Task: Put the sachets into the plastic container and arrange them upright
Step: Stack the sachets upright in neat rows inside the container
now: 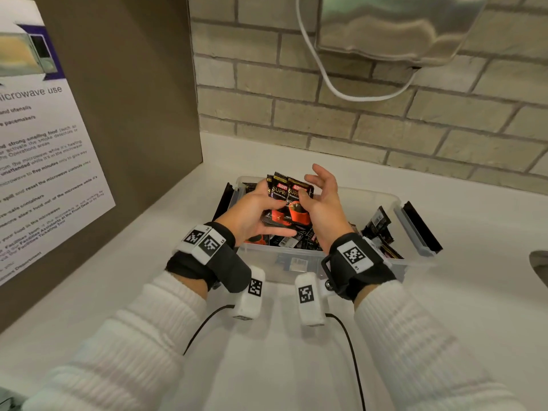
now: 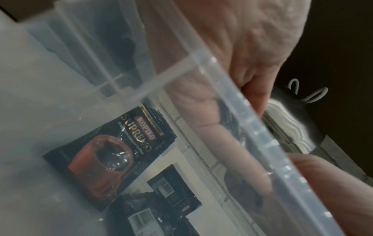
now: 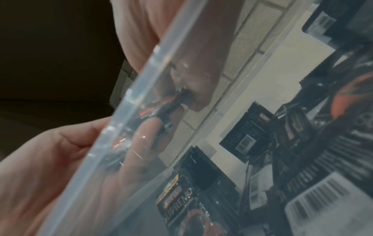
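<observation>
A clear plastic container point(image 1: 261, 258) stands on the white counter, with several black-and-red coffee sachets point(image 1: 289, 240) lying loose in it. Above its left half my left hand point(image 1: 252, 212) grips a small stack of sachets point(image 1: 292, 200), held upright with the labels facing me. My right hand point(image 1: 323, 197) is beside the stack, its thumb touching the front sachet and its fingers spread and straight. In the left wrist view, a sachet point(image 2: 113, 153) lies flat behind the container's rim point(image 2: 252, 115). Through the wall in the right wrist view, more sachets point(image 3: 181, 199) show.
A brown panel with a microwave notice point(image 1: 44, 158) stands close on the left. A brick wall point(image 1: 355, 129) runs behind, with a steel dispenser point(image 1: 394, 28) and a white cable point(image 1: 341, 93). Black latches point(image 1: 421, 226) stick out from the container's ends. A sink edge point(image 1: 539, 268) shows at right.
</observation>
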Demonstrator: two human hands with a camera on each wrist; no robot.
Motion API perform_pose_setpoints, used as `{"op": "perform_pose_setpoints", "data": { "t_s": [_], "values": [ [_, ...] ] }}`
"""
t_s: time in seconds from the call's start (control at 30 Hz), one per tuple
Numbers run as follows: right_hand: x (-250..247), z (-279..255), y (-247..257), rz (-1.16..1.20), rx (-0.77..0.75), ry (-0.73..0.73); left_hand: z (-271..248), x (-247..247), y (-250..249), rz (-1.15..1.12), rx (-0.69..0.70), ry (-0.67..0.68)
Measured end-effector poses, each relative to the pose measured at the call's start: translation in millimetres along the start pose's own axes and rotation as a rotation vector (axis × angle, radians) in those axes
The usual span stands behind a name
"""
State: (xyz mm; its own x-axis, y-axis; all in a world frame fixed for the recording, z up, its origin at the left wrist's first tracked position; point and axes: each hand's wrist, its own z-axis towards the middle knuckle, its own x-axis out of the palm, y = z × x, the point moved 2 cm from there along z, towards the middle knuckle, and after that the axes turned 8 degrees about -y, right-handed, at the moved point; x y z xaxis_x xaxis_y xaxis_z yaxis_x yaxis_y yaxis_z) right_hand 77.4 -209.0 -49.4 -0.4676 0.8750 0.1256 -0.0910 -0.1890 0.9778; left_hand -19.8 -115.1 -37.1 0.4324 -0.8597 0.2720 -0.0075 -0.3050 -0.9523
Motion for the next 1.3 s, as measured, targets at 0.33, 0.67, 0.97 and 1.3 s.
{"op": "perform_pose_setpoints", "data": {
  "t_s": [0.33, 0.67, 0.97, 1.3],
  "values": [
    [11.2, -4.2, -5.9, -0.097, 0.153, 0.136, 4.5, 1.5, 2.9, 0.073, -0.053, -0.025],
    [5.5, 1.9, -7.1, -0.129, 0.130, -0.023, 3.5, -0.6, 1.3, 0.143, -0.001, -0.042],
    [18.0, -10.6, -0.5, -0.138, -0.003, 0.255, 2.5, -1.9, 0.4, 0.104, -0.034, 0.068],
    [14.4, -15.2, 5.4, -0.329, -0.144, 0.311, 5.8, -4.5, 0.3, 0.020, -0.085, -0.017]
  ]
}}
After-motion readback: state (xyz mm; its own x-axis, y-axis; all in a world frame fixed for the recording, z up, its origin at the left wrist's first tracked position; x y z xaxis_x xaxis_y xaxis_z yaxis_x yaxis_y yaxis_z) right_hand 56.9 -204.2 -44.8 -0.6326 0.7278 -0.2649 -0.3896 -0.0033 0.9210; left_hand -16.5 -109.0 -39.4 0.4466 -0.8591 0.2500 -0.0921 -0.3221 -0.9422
